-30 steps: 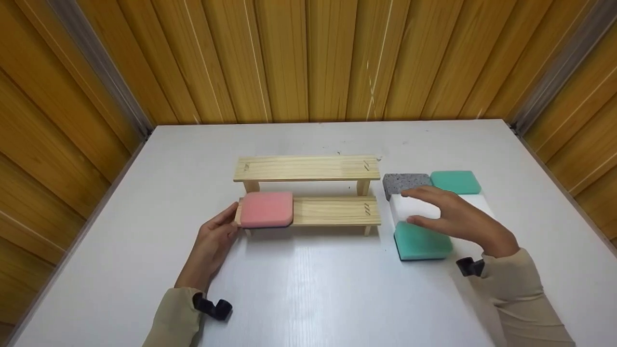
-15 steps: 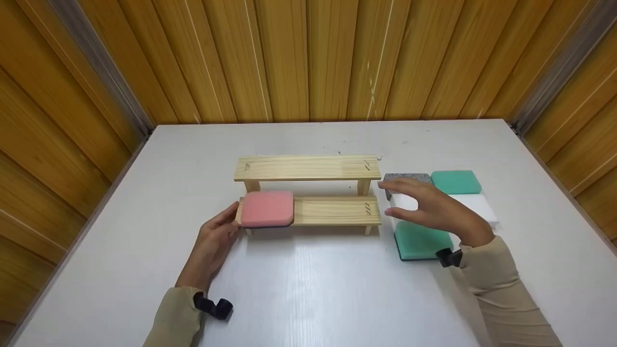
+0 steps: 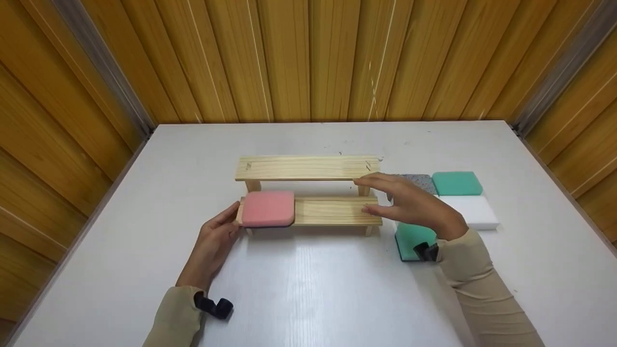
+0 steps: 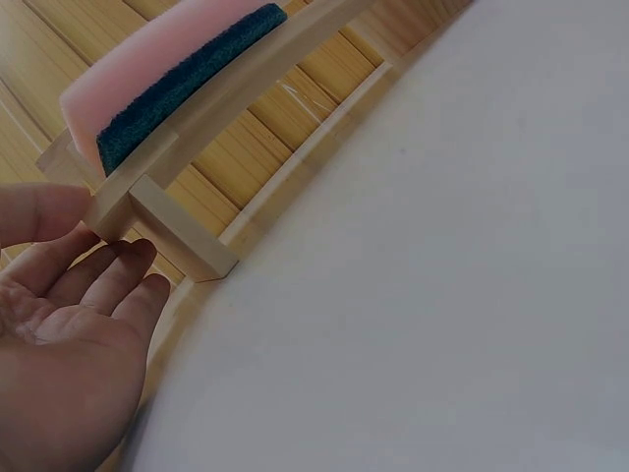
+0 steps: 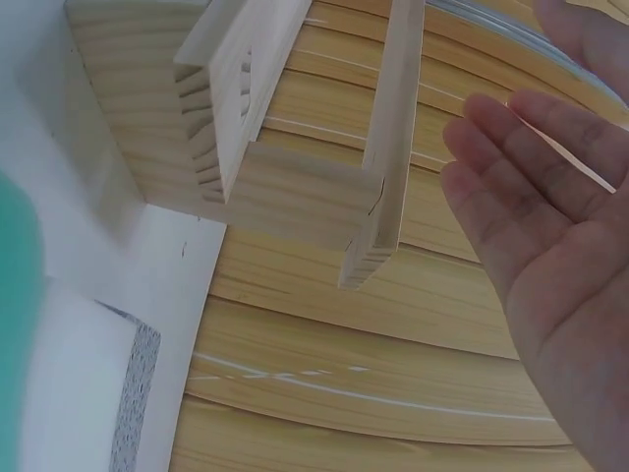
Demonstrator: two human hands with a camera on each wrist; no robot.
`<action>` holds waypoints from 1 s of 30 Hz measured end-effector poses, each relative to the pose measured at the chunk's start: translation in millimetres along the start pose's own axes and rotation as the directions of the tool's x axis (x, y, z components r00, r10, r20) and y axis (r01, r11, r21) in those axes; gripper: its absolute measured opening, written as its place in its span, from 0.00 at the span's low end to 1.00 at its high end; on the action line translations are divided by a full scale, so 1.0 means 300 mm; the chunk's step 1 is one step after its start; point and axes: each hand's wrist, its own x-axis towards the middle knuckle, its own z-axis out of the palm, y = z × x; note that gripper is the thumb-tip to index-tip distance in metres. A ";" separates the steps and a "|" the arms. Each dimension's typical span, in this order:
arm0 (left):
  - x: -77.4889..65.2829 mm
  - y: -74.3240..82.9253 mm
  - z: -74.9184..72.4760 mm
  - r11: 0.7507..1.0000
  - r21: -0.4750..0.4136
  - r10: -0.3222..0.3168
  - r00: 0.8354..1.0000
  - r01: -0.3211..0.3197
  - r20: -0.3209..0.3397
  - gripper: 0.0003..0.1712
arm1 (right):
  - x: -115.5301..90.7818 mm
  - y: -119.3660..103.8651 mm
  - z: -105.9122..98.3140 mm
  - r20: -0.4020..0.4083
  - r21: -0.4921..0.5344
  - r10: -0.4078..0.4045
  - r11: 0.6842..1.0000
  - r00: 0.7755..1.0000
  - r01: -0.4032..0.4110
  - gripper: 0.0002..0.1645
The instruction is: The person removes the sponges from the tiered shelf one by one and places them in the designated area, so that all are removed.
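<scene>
A two-tier wooden stand (image 3: 332,211) stands on the white table. On the left end of its lower step lies a pink sponge (image 3: 268,208), its dark blue-green scouring layer (image 4: 187,88) facing down. My left hand (image 3: 210,248) pinches the lower board's left end; the left wrist view has the thumb (image 4: 44,211) against the board and the other fingers bent beneath. Over the stand's right end hovers my right hand (image 3: 409,202), thumb and fingers spread apart with nothing between them. The right wrist view has its palm (image 5: 580,285) beside the wooden boards.
Right of the stand lie a grey speckled block (image 3: 420,182), a green sponge (image 3: 457,183), a white block (image 3: 470,212) and a nearer green sponge (image 3: 409,241), partly behind my right wrist. A wood-patterned wall (image 3: 308,62) rises behind the table (image 3: 308,299).
My right hand has moved left, from above the sponges and blocks to the stand's right end, staying spread. The left hand, stand and pink sponge have kept their places.
</scene>
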 end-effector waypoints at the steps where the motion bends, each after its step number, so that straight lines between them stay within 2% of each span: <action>1: 0.000 0.000 0.000 1.000 0.006 0.001 1.000 -0.001 0.002 0.35 | 0.007 -0.004 0.003 0.000 0.002 -0.005 1.000 1.000 0.005 0.32; 8: 0.000 0.002 0.001 1.000 0.029 0.000 1.000 -0.001 0.011 0.36 | 0.049 -0.036 0.019 0.022 0.035 0.016 0.999 1.000 -0.017 0.34; 14: 0.003 0.005 0.002 0.999 0.049 -0.012 1.000 0.012 0.009 0.36 | 0.088 -0.051 0.037 0.041 0.062 -0.030 0.998 0.999 0.027 0.33; 24: 0.001 0.005 0.003 0.999 0.029 -0.021 1.000 0.021 0.000 0.35 | 0.144 -0.081 0.075 0.090 0.068 -0.014 0.998 0.996 0.008 0.34; 30: 0.002 0.005 0.004 1.000 0.016 -0.025 1.000 0.025 -0.012 0.35 | 0.172 -0.093 0.099 0.097 0.067 -0.034 0.997 0.995 0.028 0.34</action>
